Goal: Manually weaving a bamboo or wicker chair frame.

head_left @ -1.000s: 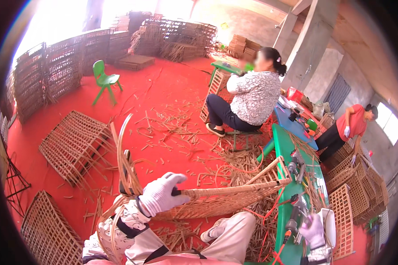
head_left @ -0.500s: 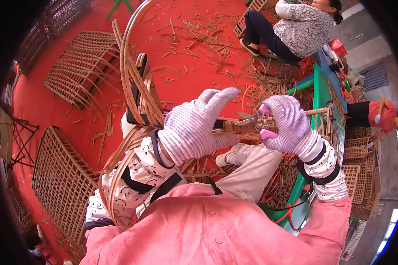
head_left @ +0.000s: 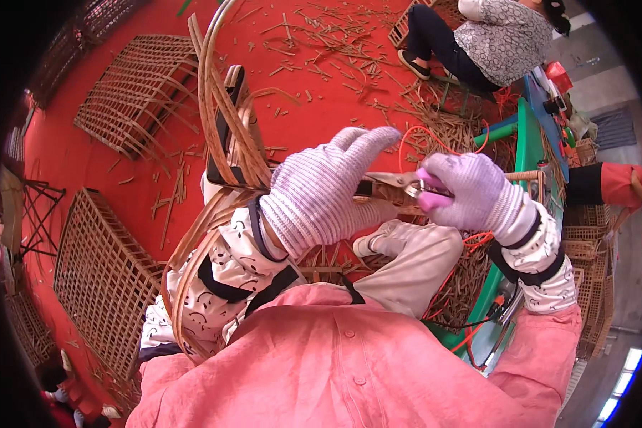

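A pair of pruning shears [head_left: 396, 181] with pink handles is gripped in my right hand [head_left: 471, 187], which wears a pale lilac glove. Its handles are squeezed close together, and the blades point left toward my left hand [head_left: 324, 189]. My left hand, gloved the same way, has its index finger stretched out and its thumb well apart below. Behind both hands runs part of a woven frame [head_left: 526, 177], mostly covered by them. Long brown rattan-like strips [head_left: 210, 121] arch up beside my left wrist and hang over the left forearm.
Woven lattice panels [head_left: 103, 285] stand on the red floor at left, among scattered strip offcuts [head_left: 292, 36]. A green-edged bench [head_left: 524, 143] lies to the right, with a heap of strips [head_left: 453, 285] beneath. A seated person [head_left: 496, 39] works at far right.
My right hand has squeezed the shears' handles together, and the blades have come closer together. The scene has shifted slightly to the right in the picture.
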Tool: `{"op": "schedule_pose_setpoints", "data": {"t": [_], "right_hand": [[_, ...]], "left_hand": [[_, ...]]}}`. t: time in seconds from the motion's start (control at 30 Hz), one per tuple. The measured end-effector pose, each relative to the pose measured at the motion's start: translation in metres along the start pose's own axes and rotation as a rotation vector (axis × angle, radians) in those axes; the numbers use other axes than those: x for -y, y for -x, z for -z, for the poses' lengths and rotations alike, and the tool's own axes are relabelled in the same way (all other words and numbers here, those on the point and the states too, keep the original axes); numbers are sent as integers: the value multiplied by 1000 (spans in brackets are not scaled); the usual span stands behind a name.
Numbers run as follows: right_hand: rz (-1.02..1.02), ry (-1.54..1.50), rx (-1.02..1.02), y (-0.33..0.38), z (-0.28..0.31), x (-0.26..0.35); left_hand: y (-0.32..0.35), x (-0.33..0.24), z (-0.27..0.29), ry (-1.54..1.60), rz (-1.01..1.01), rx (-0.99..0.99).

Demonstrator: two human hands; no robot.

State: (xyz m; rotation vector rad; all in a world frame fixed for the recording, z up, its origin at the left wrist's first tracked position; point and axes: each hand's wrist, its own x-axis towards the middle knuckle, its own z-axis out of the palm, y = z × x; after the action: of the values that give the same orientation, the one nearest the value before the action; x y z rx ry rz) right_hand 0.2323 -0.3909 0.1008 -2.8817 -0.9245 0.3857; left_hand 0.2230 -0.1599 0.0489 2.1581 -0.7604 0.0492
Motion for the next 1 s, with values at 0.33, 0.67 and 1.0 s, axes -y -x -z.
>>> {"op": "schedule_pose_setpoints", "data": {"t": [0.33, 0.67, 1.0], "right_hand": [[-1100, 153, -638, 264, -84, -73], [-2094, -192, -323, 491, -222, 44], [-1178, 147, -807, 306, -88, -105]], "left_hand": [[-36, 3, -25, 14, -105, -19], [-23, -12, -10, -282, -333, -92], [13, 1, -2, -363, -297, -151]]}}
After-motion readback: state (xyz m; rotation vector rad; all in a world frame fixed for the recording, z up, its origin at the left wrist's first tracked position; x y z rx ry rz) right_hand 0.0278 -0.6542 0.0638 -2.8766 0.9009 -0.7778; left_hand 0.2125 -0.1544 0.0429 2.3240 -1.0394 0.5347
